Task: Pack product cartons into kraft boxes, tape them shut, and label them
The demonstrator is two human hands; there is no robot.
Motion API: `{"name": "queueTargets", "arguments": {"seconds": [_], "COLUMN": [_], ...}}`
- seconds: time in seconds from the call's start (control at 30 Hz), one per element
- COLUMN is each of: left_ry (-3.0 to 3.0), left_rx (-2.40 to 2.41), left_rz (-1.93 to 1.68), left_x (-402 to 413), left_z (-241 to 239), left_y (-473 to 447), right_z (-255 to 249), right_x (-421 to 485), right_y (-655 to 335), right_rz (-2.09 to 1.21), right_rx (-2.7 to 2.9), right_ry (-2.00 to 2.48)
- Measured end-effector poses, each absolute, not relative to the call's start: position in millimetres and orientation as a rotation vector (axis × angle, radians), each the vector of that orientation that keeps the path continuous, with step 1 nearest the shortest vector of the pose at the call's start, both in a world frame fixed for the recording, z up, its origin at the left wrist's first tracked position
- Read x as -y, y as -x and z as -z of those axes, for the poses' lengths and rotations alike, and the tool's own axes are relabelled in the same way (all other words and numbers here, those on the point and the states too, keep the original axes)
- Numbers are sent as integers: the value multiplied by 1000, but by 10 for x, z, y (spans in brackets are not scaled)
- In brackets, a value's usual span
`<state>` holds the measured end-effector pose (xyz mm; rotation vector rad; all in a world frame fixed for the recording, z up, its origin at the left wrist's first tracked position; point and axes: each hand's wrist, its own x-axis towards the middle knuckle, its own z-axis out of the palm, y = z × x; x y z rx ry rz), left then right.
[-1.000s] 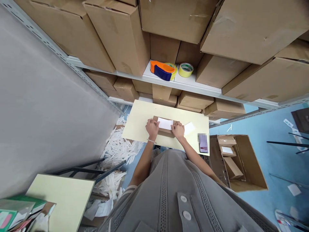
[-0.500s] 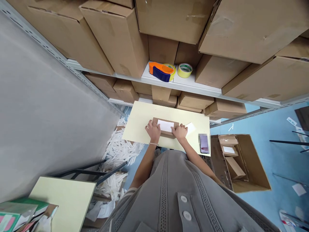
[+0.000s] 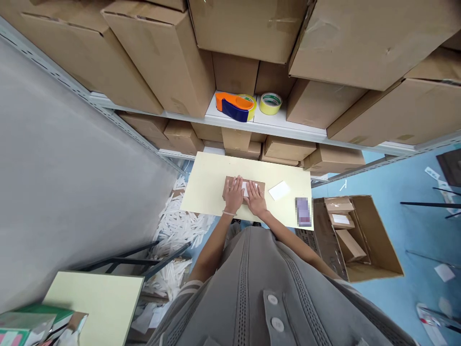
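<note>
A small brown cardboard box (image 3: pixel 226 189) lies on the pale yellow table (image 3: pixel 205 182) in front of me. On its top is a white label (image 3: pixel 245 189), mostly covered by my hands. My left hand (image 3: pixel 235 196) rests flat over the label's left part, fingers stretched out. My right hand (image 3: pixel 256 199) lies flat on the right part, its fingers also extended. Both thumbs come close together in the middle. Just right of the box is a white slip of paper (image 3: pixel 279 190), touched by neither hand.
A phone (image 3: pixel 303 212) lies at the table's right edge. Ahead, shelves hold cardboard boxes, an orange and blue tape dispenser (image 3: pixel 235 106) and a yellow tape roll (image 3: pixel 270 104). An open carton (image 3: pixel 383 240) stands on the floor at right; paper strips (image 3: pixel 180 216) lie at left.
My hands have moved from gripping the box's two ends to lying flat on its labelled top. The white slip, partly covered before, now shows whole.
</note>
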<state>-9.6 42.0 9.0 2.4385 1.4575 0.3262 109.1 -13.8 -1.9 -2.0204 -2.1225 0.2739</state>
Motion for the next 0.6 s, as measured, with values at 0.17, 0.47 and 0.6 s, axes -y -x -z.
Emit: {"name": "queueTargets", "arguments": {"seconds": [0.17,0.47,0.6], "left_ry": [-2323,-2118,-1675], "left_rx": [-1636,-1792,-1917], "left_rz": [-341,-379,-379], "left_x": [-473,-493,-444], "left_z": [-24,-88,-143], "left_y": [208,258,586], "right_z": [108,1,-81], "right_x": [175,229,396], "right_y": [-1217,-1198,-1386], "right_rz": [-250,-441,-705], "right_rx": [2005,1782,1311], "right_ry": [2193,2208,2246]}}
